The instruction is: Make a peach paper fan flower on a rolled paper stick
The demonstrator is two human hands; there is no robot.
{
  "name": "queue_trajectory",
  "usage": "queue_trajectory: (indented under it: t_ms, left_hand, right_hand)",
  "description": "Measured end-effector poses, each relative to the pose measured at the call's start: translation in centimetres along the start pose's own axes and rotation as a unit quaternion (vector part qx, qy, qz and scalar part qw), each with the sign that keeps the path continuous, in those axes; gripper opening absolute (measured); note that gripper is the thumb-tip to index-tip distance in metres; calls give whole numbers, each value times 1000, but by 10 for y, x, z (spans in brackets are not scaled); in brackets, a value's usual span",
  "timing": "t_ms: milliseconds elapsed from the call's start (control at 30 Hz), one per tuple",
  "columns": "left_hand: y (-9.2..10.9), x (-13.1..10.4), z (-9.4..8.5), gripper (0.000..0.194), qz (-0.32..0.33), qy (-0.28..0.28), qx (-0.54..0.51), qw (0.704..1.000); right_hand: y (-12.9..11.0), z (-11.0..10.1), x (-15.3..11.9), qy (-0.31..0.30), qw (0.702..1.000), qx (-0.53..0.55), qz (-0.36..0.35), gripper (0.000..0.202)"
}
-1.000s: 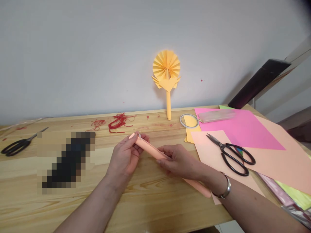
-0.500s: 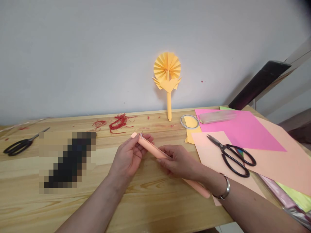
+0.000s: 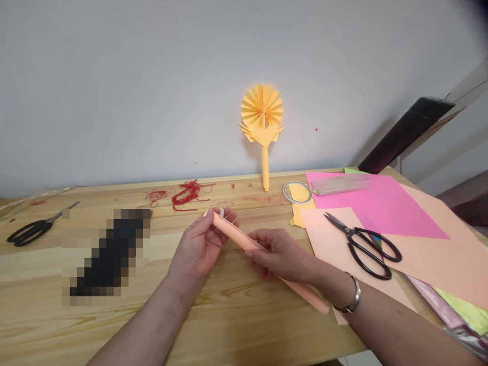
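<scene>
A long folded strip of peach paper (image 3: 238, 236) lies slantwise just above the wooden table (image 3: 236, 305). My left hand (image 3: 202, 244) pinches its far end between thumb and fingers, where a small white tab sticks up. My right hand (image 3: 284, 254) grips the strip around its middle. The near end of the strip pokes out beneath my right wrist, which wears a metal bracelet (image 3: 354, 295).
An orange paper fan (image 3: 262, 124) leans on the wall. A tape ring (image 3: 297, 191), black scissors (image 3: 362, 244), a clear case (image 3: 340, 183) and pink, peach and green sheets (image 3: 385, 203) lie right. Red threads (image 3: 185, 192), other scissors (image 3: 36, 229) and a blurred dark object (image 3: 107, 251) lie left.
My left thumb has slid along the far end of the strip, and the strip has tilted slightly. Both hands stay at the same spot.
</scene>
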State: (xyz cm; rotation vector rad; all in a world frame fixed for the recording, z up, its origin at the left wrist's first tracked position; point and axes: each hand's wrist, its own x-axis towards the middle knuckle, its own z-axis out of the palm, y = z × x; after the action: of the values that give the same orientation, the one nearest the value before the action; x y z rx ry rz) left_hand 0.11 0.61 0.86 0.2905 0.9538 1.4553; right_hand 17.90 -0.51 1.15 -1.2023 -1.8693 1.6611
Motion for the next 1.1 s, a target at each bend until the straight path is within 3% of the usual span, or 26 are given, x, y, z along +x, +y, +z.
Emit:
queue_trajectory:
  t_ms: [500,1100]
  left_hand:
    - [2,0,0,17,0,-7,-43,999]
    - [-6,-6,1,11,-28,-44,72,996]
  right_hand:
    - [-1,-5,2,-41,993,109,14,15]
    - [-2,-4,4,-17,994,110,10,15]
